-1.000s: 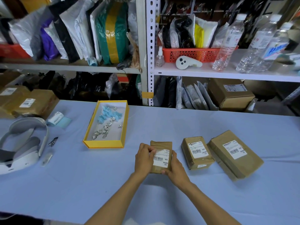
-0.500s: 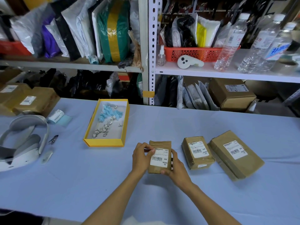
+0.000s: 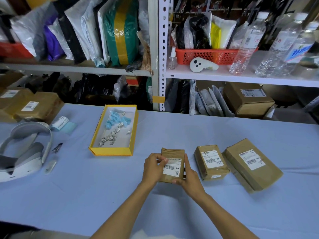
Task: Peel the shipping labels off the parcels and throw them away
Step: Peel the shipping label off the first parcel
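A small brown parcel (image 3: pixel 173 153) lies on the blue table in front of me, with a white shipping label (image 3: pixel 173 167) on its top. My left hand (image 3: pixel 152 167) pinches the label's upper left corner between thumb and fingertips. My right hand (image 3: pixel 189 176) grips the parcel's right side and lower edge. Two more brown parcels with labels lie to the right, a middle one (image 3: pixel 211 161) and a larger one (image 3: pixel 252 164). A yellow-sided box (image 3: pixel 112 150) holding crumpled labels and blue scraps sits up and left of the hands.
A white headset (image 3: pixel 22 150) lies at the table's left, with a small clip (image 3: pixel 57 147) and a label roll (image 3: pixel 60 122) near it. More cartons (image 3: pixel 34 106) stand at far left. Shelves with bags, a red basket (image 3: pixel 208 56) and water bottles (image 3: pixel 248 42) rise behind the table.
My left thumb and fingers have shifted onto the label's upper left corner. The parcel and my right hand have stayed almost in place.
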`<action>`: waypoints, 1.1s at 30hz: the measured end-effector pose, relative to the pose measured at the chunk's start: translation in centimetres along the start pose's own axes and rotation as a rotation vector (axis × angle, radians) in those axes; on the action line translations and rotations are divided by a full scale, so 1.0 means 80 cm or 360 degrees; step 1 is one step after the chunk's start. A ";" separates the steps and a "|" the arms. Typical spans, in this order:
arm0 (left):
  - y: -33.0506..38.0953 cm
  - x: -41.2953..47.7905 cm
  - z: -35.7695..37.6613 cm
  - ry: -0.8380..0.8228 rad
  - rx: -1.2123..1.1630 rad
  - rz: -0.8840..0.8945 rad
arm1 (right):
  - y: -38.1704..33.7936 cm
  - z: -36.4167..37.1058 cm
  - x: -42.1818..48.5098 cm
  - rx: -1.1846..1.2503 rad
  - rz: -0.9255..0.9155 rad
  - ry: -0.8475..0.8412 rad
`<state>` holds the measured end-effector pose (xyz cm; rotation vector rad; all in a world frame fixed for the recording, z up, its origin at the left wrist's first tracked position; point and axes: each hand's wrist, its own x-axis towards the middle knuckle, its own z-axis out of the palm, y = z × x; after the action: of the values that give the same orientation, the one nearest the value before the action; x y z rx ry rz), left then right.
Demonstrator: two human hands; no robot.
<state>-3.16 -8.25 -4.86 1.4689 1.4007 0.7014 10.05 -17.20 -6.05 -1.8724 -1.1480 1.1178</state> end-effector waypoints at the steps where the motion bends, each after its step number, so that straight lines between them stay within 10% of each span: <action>1: 0.002 0.000 0.000 -0.0014 0.0006 0.0002 | 0.000 -0.001 0.000 -0.0010 0.0004 -0.0001; 33: 0.013 -0.001 -0.004 -0.0017 0.0004 -0.0087 | -0.003 -0.003 0.004 0.0004 0.0023 -0.0037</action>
<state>-3.05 -8.11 -3.76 1.4286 1.4287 0.6566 10.25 -16.80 -5.86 -1.8734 -1.1469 1.1513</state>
